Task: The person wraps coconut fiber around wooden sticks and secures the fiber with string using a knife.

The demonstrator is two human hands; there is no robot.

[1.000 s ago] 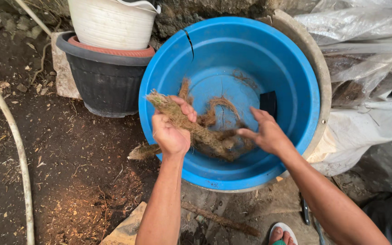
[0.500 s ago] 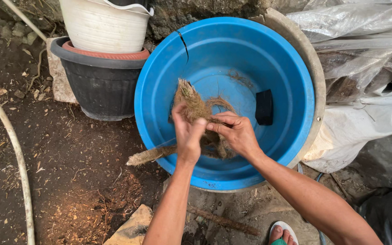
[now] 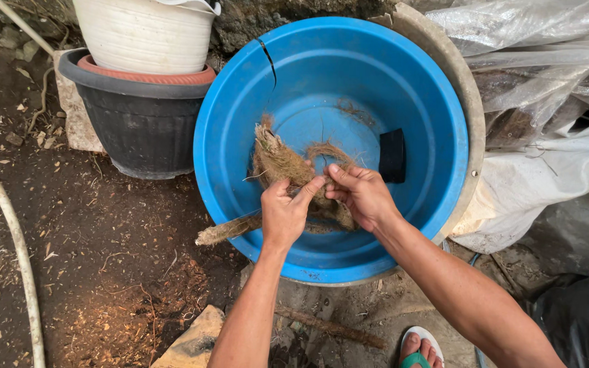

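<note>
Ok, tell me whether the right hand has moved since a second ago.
Yes. The right hand has moved leftward, away from the black block on the blue tub wall, to meet the left hand on the fibrous husk.

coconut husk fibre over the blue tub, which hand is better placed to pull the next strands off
Probably the right hand: its fingertips pinch loose strands at the top of the coconut husk fibre, while the left hand has its grip around the bundle, steadying it over the blue tub.

Blue basin point(image 3: 403, 88): smooth, glossy plastic, cracked at the rim. Husk piece point(image 3: 277, 163) inside it: dry, coarse, brown fibre. Black pot point(image 3: 131, 133) left of basin: matt plastic. White pot point(image 3: 141, 34) above: ribbed plastic. Sheeting point(image 3: 547, 41) right of basin: crumpled translucent plastic. Ground point(image 3: 69, 238): rough, crumbly soil.
</note>
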